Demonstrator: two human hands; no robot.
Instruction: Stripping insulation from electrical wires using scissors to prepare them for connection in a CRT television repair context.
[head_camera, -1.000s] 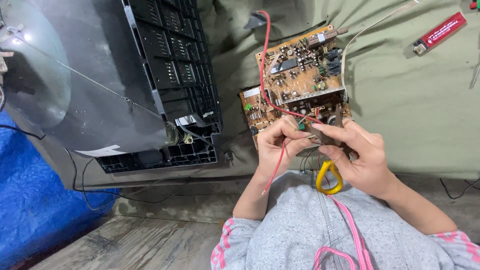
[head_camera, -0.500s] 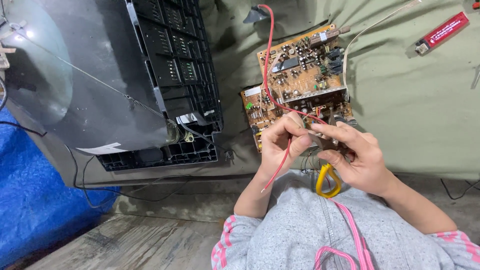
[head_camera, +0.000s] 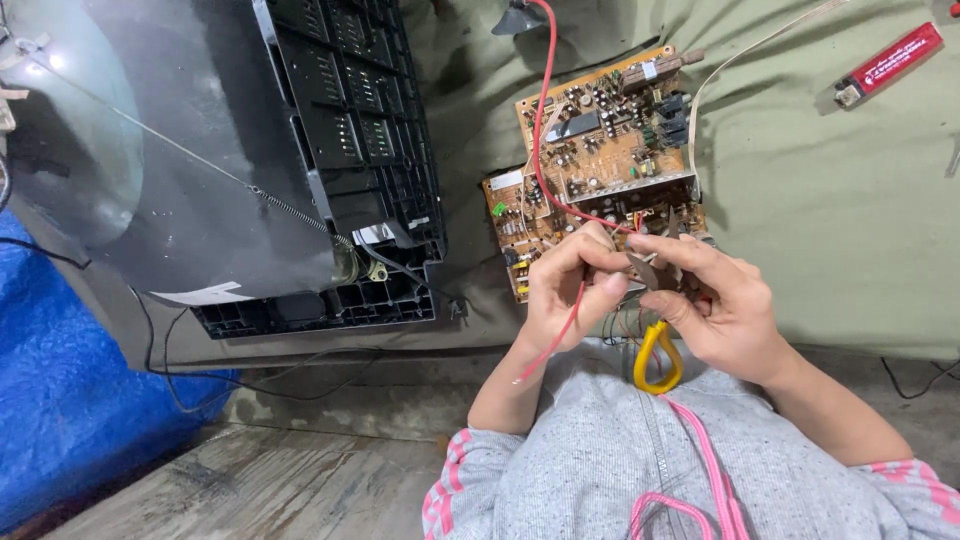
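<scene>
Your left hand pinches the thin red wire between thumb and fingertips, so its loose end trails down below the hand while the rest runs up and away over the circuit board just beyond your knuckles. Your right hand is closed around a yellow-handled cutter, the handle loop hanging below the palm and the metal tip brought in to meet the wire right beside your left fingertips; holding both this close keeps the wire taut and steady at the tip. The board lies flat on the green cloth, components up. Well off to the left of your left hand sits the dark television shell
</scene>
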